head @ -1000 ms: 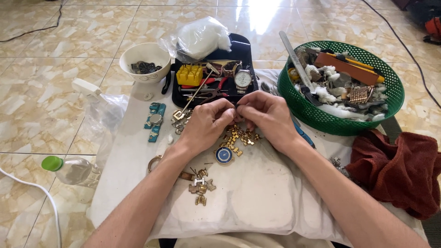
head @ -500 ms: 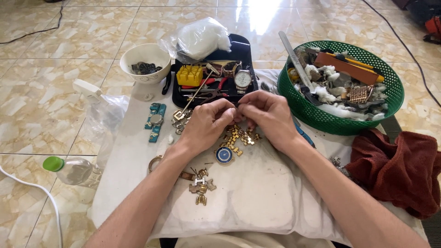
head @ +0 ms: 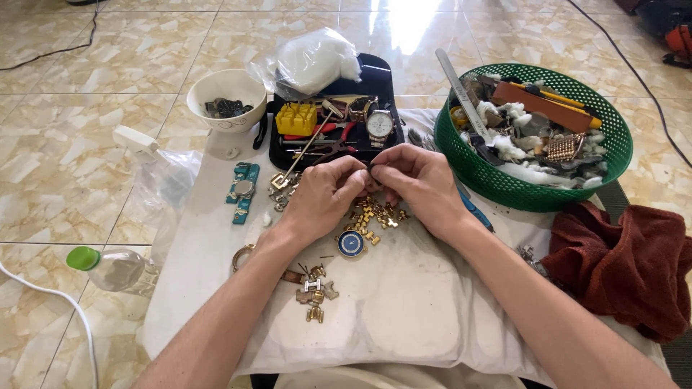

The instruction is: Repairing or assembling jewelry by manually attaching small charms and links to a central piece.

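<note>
— What's in the fingers?
— Both hands, left point(head: 323, 198) and right point(head: 420, 189), pinch a gold watch band point(head: 375, 215) drooping just below them. Floppy, slippery links; grip beside the joint.

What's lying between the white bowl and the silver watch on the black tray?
In the head view, between the white bowl and the silver watch sit a yellow block-shaped tool and red-handled pliers, both on the black tray.
</note>
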